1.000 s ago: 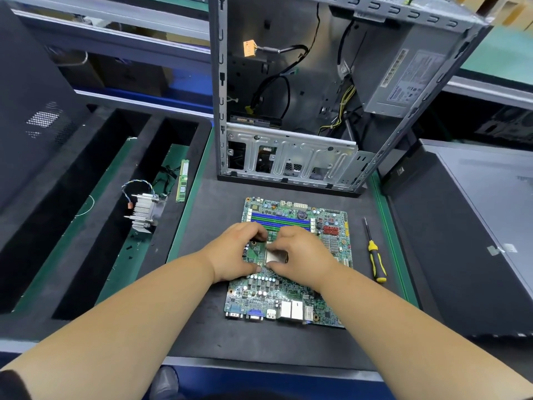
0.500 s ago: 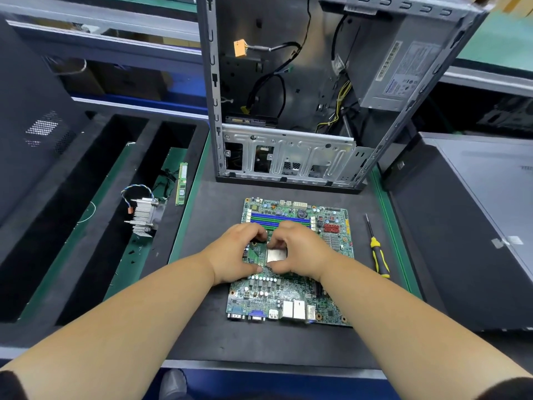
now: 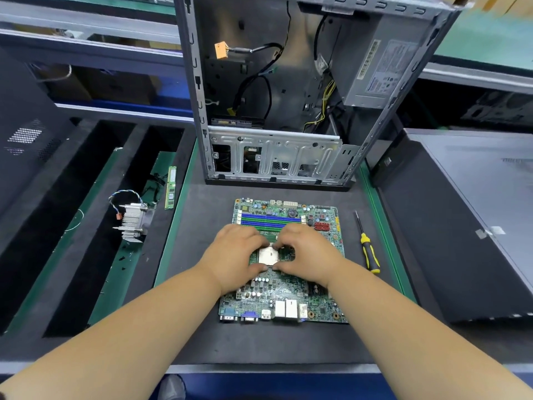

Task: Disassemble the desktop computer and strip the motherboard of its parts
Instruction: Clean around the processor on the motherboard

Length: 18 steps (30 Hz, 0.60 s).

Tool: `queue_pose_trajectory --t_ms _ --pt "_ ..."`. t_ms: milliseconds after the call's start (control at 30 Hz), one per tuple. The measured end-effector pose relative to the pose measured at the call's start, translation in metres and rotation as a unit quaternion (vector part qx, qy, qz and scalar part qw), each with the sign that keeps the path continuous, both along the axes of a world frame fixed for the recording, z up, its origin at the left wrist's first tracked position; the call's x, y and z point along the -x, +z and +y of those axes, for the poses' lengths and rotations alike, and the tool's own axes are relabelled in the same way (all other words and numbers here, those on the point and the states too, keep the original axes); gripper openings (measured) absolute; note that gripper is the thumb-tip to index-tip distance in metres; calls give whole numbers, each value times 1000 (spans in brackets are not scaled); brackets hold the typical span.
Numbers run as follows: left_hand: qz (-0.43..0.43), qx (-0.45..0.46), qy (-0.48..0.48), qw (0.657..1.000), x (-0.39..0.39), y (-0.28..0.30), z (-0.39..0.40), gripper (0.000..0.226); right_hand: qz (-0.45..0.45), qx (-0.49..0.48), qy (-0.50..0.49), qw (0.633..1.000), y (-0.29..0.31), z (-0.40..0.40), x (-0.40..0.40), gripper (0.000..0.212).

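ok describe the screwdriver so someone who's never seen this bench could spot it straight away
Start at the motherboard lying flat on the dark mat in front of the open computer case. Just off its right edge lies the screwdriver, alone on the mat. Its yellow and black handle and thin dark shaft set it apart.

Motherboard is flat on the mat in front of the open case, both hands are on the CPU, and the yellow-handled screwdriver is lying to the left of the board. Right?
Not quite. In the head view the screwdriver lies to the right of the motherboard, not the left. The rest holds: the board is flat in front of the open case, with the left hand and right hand at the CPU.
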State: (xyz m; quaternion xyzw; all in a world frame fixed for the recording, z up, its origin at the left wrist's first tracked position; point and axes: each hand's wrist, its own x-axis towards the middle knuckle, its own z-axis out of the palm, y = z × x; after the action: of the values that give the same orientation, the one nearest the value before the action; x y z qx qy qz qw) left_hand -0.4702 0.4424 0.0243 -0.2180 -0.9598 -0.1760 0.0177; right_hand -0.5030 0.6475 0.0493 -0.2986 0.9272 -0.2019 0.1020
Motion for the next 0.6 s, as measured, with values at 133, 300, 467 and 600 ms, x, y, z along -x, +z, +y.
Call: queue_pose_trajectory --t_ms 133,300,467,600 --pt "34 9 5 999 -1 1 1 45 -25 49 -2 998 1 -2 -1 31" --pt "31 5 -12 999 -4 3 6 38 -53 55 -3 997 2 -3 4 31" --pt "11 33 -17 999 -3 6 8 39 -52 35 1 998 2 -3 6 34" --pt "8 39 -17 999 -3 8 8 39 -33 65 -27 997 -1 5 -3 28"
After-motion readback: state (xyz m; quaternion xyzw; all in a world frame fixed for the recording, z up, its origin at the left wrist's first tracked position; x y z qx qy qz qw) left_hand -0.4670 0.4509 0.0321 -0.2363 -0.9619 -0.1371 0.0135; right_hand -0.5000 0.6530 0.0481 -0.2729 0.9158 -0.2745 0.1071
